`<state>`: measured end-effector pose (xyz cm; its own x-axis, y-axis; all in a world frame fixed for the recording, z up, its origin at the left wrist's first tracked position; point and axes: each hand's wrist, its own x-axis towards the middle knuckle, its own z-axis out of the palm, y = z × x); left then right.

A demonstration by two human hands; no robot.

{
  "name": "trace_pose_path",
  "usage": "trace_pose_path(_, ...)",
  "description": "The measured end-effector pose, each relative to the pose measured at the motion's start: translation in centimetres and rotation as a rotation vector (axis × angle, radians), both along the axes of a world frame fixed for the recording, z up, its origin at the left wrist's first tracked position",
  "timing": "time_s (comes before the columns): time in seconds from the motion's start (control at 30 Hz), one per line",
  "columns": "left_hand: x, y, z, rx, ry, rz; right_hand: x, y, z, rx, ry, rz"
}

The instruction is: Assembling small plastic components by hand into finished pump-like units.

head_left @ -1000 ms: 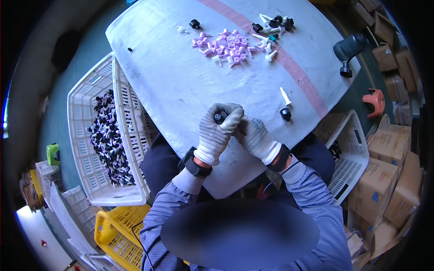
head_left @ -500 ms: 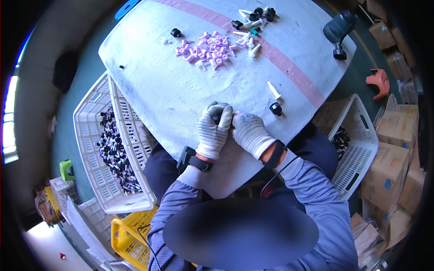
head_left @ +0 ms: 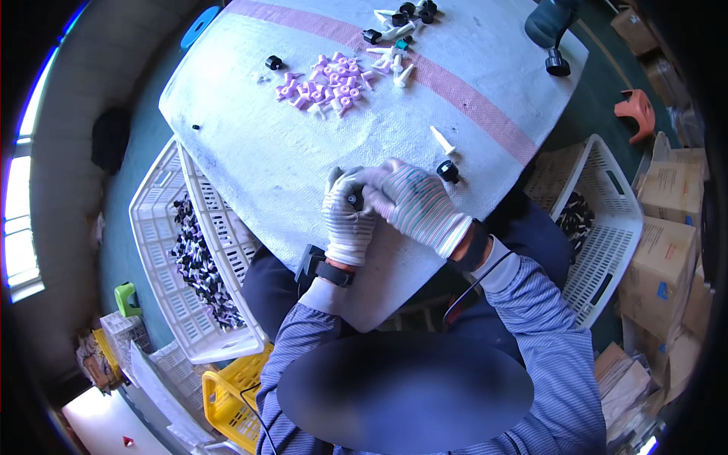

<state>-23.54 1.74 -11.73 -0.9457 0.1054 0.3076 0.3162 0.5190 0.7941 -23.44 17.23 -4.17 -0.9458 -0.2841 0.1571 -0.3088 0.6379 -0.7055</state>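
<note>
My left hand [head_left: 347, 221], in a striped grey-white glove, is closed around a small black cap [head_left: 354, 201] just above the table's near edge. My right hand [head_left: 423, 206], gloved the same way, reaches over with its fingers bent together at the left fingertips. Whatever it pinches is hidden. Right of my hands lie a white tapered nozzle [head_left: 443, 141] and a black knurled cap [head_left: 448, 171]. Farther off is a pile of pink flanged pieces [head_left: 334, 89], with another black cap [head_left: 274, 62] beside it.
White nozzles [head_left: 404, 76], black caps [head_left: 427, 10] and a green piece [head_left: 402, 45] lie at the table's far side, near a dark bottle [head_left: 552, 24]. White crates [head_left: 144, 220] of small parts stand left; another crate [head_left: 618, 250] stands right, before cardboard boxes [head_left: 651, 265].
My right hand has lifted and turned, its fingers moving over the left fingertips. The left hand still holds the black cap. The whole view has shifted slightly.
</note>
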Motion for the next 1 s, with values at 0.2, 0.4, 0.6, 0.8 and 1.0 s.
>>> trace_pose_path(0.2,0.1,1.3,-1.1,0.986,-0.467,-0.003,1.3,-1.0,-1.5,0.063,0.140,-0.017)
trace_pose_path(0.4,-0.1,0.2,-1.3,-0.016,0.078,-0.017,1.3,-1.2,-1.7,0.007,0.148,-0.029)
trace_pose_path(0.6,-0.5,-0.1,-3.6,0.082,-0.067,-0.071,0.9,-1.4,-1.6,-0.126,-0.061,-0.072)
trace_pose_path(0.8,-1.0,-1.3,-5.9,0.245,-0.196,0.024,0.9,-2.1,-1.5,-0.161,-0.056,-0.108)
trace_pose_path(1.0,0.9,-0.8,-1.0,-0.159,0.099,0.015,1.6,-0.8,-1.0,-0.081,-0.100,0.040)
